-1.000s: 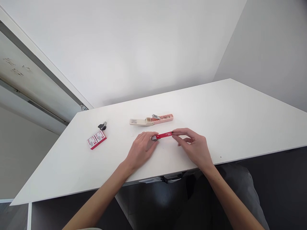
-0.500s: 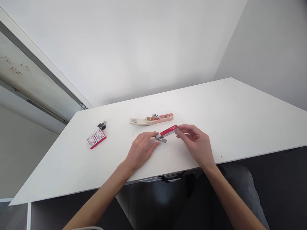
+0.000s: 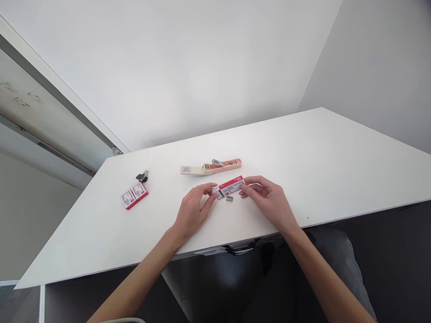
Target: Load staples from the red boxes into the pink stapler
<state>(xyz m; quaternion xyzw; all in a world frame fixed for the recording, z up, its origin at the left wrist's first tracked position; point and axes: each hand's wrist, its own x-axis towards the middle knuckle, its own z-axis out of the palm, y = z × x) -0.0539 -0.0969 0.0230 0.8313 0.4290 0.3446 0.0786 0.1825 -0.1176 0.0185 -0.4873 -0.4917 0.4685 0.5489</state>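
two bare hands hold a small red and white staple box (image 3: pixel 231 186) just above a white desk (image 3: pixel 336 170): the left hand (image 3: pixel 193 210) pinches its left end, the right hand (image 3: pixel 267 199) grips its right end. a short strip of staples (image 3: pixel 229 198) lies on the desk just under the box. behind them sits an opened pink and cream stapler (image 3: pixel 210 167); well to the left lie two more staple boxes (image 3: pixel 135 196) and a black staple remover (image 3: pixel 142 176).

Bare left hand (image 3: pixel 193 211) and bare right hand (image 3: pixel 269 199), with long, slim fingers. Left forearm (image 3: pixel 144 273) and right forearm (image 3: pixel 319 278) unsleeved along all the length in view, narrow and smooth. Lower right, a grey trouser leg (image 3: pixel 332 251) of plain, matte cloth. At the bottom rim, a thin pale strip of cloth (image 3: pixel 117 320), too little showing to name.
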